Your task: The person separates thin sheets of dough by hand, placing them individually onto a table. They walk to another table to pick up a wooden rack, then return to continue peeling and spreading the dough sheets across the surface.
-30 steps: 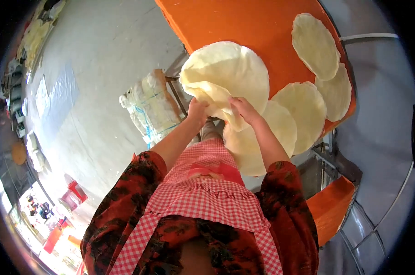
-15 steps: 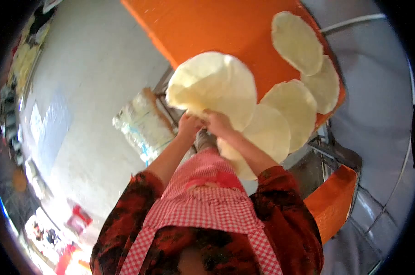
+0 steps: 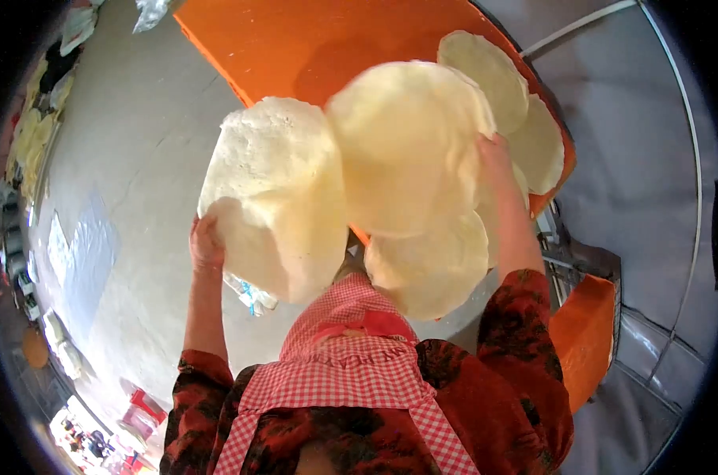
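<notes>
My left hand (image 3: 207, 241) pinches the outer edge of one thin, round flatbread sheet (image 3: 283, 182), which hangs out to the left over the floor. At the right, my right hand (image 3: 497, 162) grips the rim of a second pale flatbread sheet (image 3: 410, 146), held above the orange table (image 3: 295, 47). The two sheets meet or overlap slightly along their inner edges. Beneath the right one, another flatbread (image 3: 434, 269) lies by the table's near edge. More rounds, such as the far one (image 3: 485, 75) and the one beside it (image 3: 539, 146), lie overlapping along the table's right side.
An orange panel (image 3: 584, 336) on a dark frame stands to the right. Grey sheeting (image 3: 628, 142) with a white pipe (image 3: 580, 28) borders the table. Red and white items (image 3: 141, 416) sit at the lower left on the grey floor (image 3: 137, 293).
My hands were together at the near edge of one round; they have moved wide apart, each now with a separate sheet. The view has shifted slightly.
</notes>
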`<state>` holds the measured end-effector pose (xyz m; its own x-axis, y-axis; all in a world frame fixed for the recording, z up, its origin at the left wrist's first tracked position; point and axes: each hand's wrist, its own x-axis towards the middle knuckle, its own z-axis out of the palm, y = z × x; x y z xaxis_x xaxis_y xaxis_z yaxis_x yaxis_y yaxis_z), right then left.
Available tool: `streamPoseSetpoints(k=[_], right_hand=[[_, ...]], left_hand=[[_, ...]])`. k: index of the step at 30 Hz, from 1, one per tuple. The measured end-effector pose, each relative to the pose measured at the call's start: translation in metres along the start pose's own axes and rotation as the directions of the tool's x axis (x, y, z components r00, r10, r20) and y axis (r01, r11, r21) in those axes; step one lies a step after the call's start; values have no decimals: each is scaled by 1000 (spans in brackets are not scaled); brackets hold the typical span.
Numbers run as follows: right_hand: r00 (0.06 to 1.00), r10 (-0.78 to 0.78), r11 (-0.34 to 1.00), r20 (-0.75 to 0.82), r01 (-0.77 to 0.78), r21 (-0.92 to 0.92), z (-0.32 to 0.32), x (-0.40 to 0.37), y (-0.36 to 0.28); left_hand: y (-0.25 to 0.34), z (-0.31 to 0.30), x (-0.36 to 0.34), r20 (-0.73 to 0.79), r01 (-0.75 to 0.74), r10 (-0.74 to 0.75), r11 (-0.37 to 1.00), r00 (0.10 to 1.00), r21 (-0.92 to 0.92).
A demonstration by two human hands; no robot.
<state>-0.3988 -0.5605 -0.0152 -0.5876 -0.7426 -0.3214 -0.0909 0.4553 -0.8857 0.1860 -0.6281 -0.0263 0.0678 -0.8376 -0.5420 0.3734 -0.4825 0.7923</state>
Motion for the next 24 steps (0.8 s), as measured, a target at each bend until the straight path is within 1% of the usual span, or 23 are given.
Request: streamPoseSetpoints(k=[1,2,3,4,5,6,7,9,12,14,15,17,19,20,21,22,23,24], right_hand=[[995,26,997,-93,-33,-71,-16,17,18],[989,70,979,-132,-93,-179,-43,52,76],[977,109,947,-181,-158,-280,-59,79,126],[985,-11,894,-173,-67,-443,-56,81,135],[981,-131,807,-144,21,-591,-53,81,142],[967,-237,689,-97,97,-718,-48,79,148],[971,-213,748,-104,93,-657,-37,75,141],[983,-146,846,-112,66,-529,-12,57,86],[998,59,931,-34,-67,-357,-28,48,35],[997,-3,963,-77,-18,-268,-69,70,69],[995,-34,974,-97,11,-225,-82,80,79],[982,10,954,-187,-65,-291,-89,61,64],[959,-96,871,-267,-49,-489,-97,43,66],[935,-223,768,-276,-6,-641,-102,40,92],[898,-353,638,-261,27,-770,-107,41,121],[858,-469,645,-210,170,-745,-111,50,165],[802,-576,626,-156,310,-716,-116,59,209],[871,-458,670,-180,206,-713,-80,24,170]], left_hand=[[8,-6,3,-44,-11,12,1000,999,17],[6,-23,16,-44,-84,88,993,995,77],[14,-19,14,-21,-112,114,989,993,96],[25,-12,8,2,-138,138,984,990,116],[34,-5,4,24,-168,166,977,986,135],[40,0,3,60,-216,208,961,976,171],[47,2,6,82,-251,239,947,968,199],[61,8,15,121,-300,278,919,953,257],[86,51,6,152,-450,424,824,893,344],[98,90,-6,185,-551,531,699,827,457],[97,106,-10,204,-592,580,627,789,507],[75,132,1,420,-787,693,362,586,499],[64,190,-40,449,-638,484,356,751,683],[32,201,-30,624,-706,374,134,686,695],[-1,211,-20,770,-781,247,-73,588,620],[-42,217,-18,804,-805,60,-1,592,593],[-77,213,-21,923,-908,-24,-194,383,372],[-102,210,-30,935,-938,-115,-140,334,318]])
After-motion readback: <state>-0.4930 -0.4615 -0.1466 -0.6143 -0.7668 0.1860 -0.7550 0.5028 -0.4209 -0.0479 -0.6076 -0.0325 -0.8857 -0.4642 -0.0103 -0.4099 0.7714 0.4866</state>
